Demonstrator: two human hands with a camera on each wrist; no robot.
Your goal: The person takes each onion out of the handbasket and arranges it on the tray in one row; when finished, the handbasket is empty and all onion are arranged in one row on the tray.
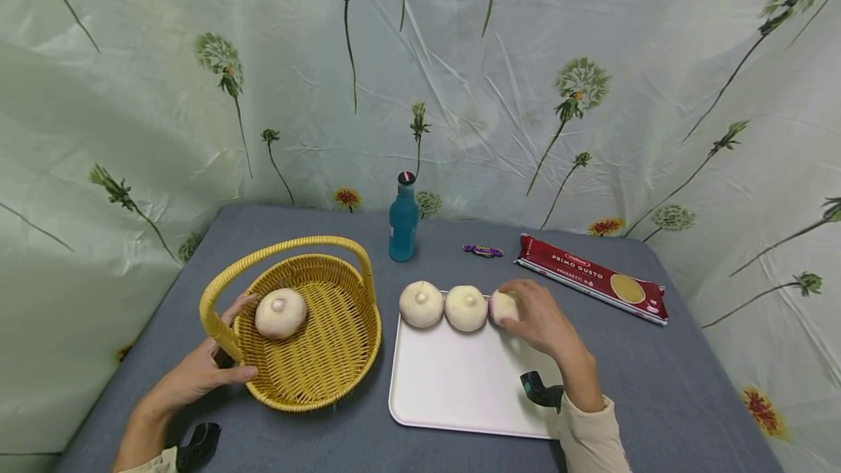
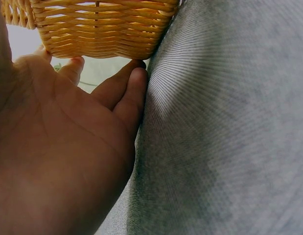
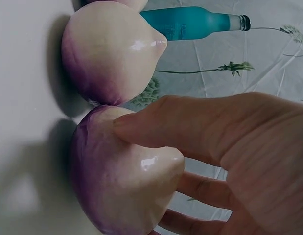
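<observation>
A yellow wicker basket [image 1: 309, 385] with an arched handle stands on the left, with one turnip [image 1: 281, 313] inside it. My left hand [image 1: 200, 374] spreads along the basket's left side, thumb at the front rim and fingers farther back; the left wrist view shows the fingers [image 2: 132, 93] fairly straight at the wicker. Three white-and-purple turnips line the far edge of a white tray [image 1: 463, 393]: the left one [image 1: 421, 304], the middle one [image 1: 466, 308] and the right one [image 3: 100, 181]. My right hand [image 1: 542, 318] grips the right turnip, its thumb pressed on the side.
Behind the tray stands a blue bottle [image 1: 404, 221] with a dark cap. A purple-wrapped candy [image 1: 482, 250] lies to its right, then a red spaghetti packet [image 1: 591, 279] set at a slant. Grey cloth covers the table [image 1: 663, 393], and a flower-print curtain [image 1: 460, 93] hangs behind.
</observation>
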